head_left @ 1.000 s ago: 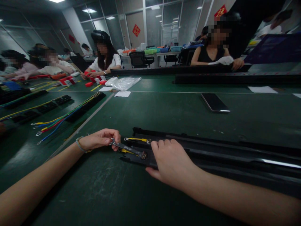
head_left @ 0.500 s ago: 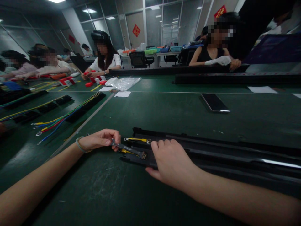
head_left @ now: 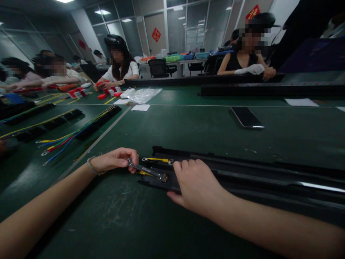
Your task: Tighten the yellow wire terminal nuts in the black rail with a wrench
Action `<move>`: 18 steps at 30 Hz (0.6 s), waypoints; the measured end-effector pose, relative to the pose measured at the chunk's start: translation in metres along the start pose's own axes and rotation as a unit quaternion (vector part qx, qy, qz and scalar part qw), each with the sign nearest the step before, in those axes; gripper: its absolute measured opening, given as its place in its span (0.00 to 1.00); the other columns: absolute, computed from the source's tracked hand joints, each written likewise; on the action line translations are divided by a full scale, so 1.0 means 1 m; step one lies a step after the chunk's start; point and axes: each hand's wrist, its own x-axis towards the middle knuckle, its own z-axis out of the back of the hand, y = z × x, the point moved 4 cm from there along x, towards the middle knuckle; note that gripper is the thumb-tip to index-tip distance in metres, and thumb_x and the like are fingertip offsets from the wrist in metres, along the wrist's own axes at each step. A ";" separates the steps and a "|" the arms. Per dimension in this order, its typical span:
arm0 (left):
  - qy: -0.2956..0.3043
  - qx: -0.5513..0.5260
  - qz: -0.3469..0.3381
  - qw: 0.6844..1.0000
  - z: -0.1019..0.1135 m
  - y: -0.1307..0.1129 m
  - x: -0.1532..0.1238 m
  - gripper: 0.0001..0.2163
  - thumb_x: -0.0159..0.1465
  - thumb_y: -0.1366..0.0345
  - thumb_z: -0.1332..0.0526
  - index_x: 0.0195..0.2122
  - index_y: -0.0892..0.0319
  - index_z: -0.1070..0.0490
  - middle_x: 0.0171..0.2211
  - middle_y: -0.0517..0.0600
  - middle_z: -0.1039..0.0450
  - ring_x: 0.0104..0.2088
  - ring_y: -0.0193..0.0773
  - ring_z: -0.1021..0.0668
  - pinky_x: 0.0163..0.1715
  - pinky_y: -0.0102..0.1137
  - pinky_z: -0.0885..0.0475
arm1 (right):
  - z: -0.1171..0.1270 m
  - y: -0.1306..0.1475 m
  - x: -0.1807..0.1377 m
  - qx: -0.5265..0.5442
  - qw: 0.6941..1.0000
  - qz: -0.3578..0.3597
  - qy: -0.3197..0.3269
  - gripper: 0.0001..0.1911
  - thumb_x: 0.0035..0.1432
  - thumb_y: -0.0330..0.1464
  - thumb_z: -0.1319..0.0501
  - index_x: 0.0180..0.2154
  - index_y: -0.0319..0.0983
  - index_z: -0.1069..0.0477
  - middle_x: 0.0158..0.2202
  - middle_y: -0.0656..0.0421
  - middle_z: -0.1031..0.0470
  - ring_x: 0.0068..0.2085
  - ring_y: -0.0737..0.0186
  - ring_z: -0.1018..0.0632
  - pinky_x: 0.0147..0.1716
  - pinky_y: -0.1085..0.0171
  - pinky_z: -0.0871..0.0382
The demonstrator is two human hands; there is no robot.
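Note:
Closed around the open-jaw end of a silver combination wrench (head_left: pixel 147 169) is my left hand (head_left: pixel 118 160). The wrench's ring end sits around a nut (head_left: pixel 165 177) near the end of a long black channel-shaped housing (head_left: pixel 242 169). My right hand (head_left: pixel 196 183) grips that housing from above, with the thumb on its near side. Behind the wrench, a short yellow wire (head_left: pixel 157 159) with ring terminals lies fixed at a second nut. Another yellow wire (head_left: pixel 145 173) is partly hidden under the wrench.
A phone (head_left: pixel 247 117) lies beyond the housing. Bundles of coloured wires with ring terminals (head_left: pixel 67 138) rest at left. Across the green table (head_left: pixel 183 126) are a plastic bag (head_left: pixel 145 95), papers (head_left: pixel 140 108), red-and-white parts (head_left: pixel 111 91) and long black housings (head_left: pixel 264 90). Several people sit around it.
My hands and the wrench stay almost in place, with only a very slight shift. Across the table, the person at right has raised their head a little.

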 end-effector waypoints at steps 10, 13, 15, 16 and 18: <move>-0.001 0.020 0.003 1.000 0.000 0.000 0.000 0.11 0.54 0.60 0.39 0.31 0.64 0.32 0.25 0.49 0.34 0.29 0.38 0.30 0.31 0.31 0.35 | 0.002 0.000 -0.001 0.001 1.000 0.001 -0.011 0.25 0.45 0.49 0.48 0.36 0.34 0.35 0.28 0.51 0.31 0.29 0.55 0.30 0.28 0.58 0.41; -0.003 0.026 0.006 1.000 0.000 0.000 -0.001 0.12 0.54 0.59 0.39 0.31 0.64 0.32 0.25 0.50 0.33 0.29 0.38 0.30 0.31 0.31 0.35 | 0.001 0.000 -0.001 0.003 1.000 0.003 -0.014 0.25 0.45 0.49 0.47 0.36 0.34 0.35 0.27 0.52 0.31 0.29 0.55 0.30 0.27 0.59 0.41; -0.003 0.029 0.007 1.000 0.001 0.001 -0.001 0.11 0.55 0.59 0.39 0.31 0.64 0.32 0.26 0.50 0.33 0.29 0.38 0.30 0.31 0.31 0.35 | 0.001 0.000 -0.001 0.000 1.000 0.003 -0.019 0.25 0.45 0.49 0.47 0.35 0.34 0.35 0.27 0.52 0.32 0.28 0.55 0.31 0.27 0.58 0.41; -0.002 0.030 0.007 1.000 0.001 0.001 -0.001 0.11 0.55 0.59 0.39 0.32 0.64 0.32 0.26 0.50 0.33 0.29 0.38 0.30 0.31 0.31 0.35 | 0.001 0.000 -0.001 -0.002 1.000 0.002 -0.021 0.24 0.45 0.49 0.47 0.35 0.34 0.35 0.27 0.52 0.32 0.28 0.55 0.30 0.27 0.58 0.41; 0.002 0.031 0.008 0.999 0.001 0.001 -0.001 0.11 0.55 0.60 0.39 0.32 0.64 0.32 0.26 0.50 0.32 0.30 0.38 0.30 0.32 0.31 0.35 | 0.001 0.000 -0.001 -0.002 1.000 0.000 -0.025 0.24 0.45 0.49 0.47 0.35 0.34 0.35 0.27 0.52 0.32 0.28 0.55 0.30 0.28 0.58 0.41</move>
